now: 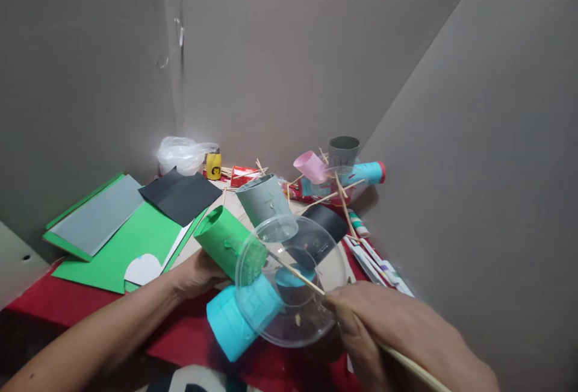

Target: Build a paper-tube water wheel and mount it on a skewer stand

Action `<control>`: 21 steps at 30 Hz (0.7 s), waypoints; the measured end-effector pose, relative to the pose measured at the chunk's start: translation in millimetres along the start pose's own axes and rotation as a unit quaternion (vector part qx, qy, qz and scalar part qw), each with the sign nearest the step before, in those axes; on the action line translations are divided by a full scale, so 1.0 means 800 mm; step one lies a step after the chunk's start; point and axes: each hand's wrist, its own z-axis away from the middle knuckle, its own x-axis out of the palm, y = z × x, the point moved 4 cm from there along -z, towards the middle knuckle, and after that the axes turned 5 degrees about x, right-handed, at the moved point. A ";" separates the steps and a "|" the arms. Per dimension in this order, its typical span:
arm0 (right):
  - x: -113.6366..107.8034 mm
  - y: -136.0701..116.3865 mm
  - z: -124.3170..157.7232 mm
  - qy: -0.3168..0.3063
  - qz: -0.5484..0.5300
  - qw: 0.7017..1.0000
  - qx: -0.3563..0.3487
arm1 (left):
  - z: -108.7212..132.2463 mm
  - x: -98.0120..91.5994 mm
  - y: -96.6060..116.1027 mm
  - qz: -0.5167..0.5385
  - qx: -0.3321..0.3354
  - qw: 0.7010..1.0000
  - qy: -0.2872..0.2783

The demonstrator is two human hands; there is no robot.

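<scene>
My right hand (388, 326) pinches a thin wooden stick (293, 270), whose far tip reaches the green paper tube beside a clear round plastic lid (336, 301). The green tube (223, 235), a light-blue paper tube (237, 323), a grey-green tube (265, 199) and a black tube (323, 232) stand around the rim of the lid. Whitish smears show on the green and grey-green tubes. Behind the green tube, my left hand (201, 274) grips it from the left and holds the piece tilted; its fingertips are hidden.
Green sheets (135, 238) and a black sheet (180, 195) lie at left. Behind are a plastic bag (180, 154), a yellow jar (214, 164) and a second stick-and-tube piece with a pink tube (310, 166). Grey panels (280, 67) enclose the red-covered table (58, 301).
</scene>
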 end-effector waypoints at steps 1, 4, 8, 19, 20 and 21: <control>0.000 -0.001 -0.001 -0.001 0.003 1.000 -0.002 | 0.000 0.002 -0.001 0.006 -0.013 1.000 -0.003; -0.001 -0.005 -0.005 -0.003 0.019 1.000 -0.010 | 0.000 0.001 -0.005 0.021 -0.047 0.999 0.010; 0.002 -0.006 -0.007 -0.013 0.026 1.000 -0.004 | 0.001 -0.004 -0.007 -0.003 -0.062 0.997 0.045; 0.010 0.004 0.003 -0.016 0.034 0.999 0.020 | 0.004 -0.005 0.000 -0.059 -0.078 0.993 0.065; 0.012 0.004 0.005 -0.020 0.033 0.999 0.021 | 0.004 -0.006 0.000 -0.063 -0.075 0.993 0.069; 0.014 0.004 0.007 -0.019 0.031 0.999 0.020 | 0.004 -0.008 0.000 -0.066 -0.070 0.993 0.075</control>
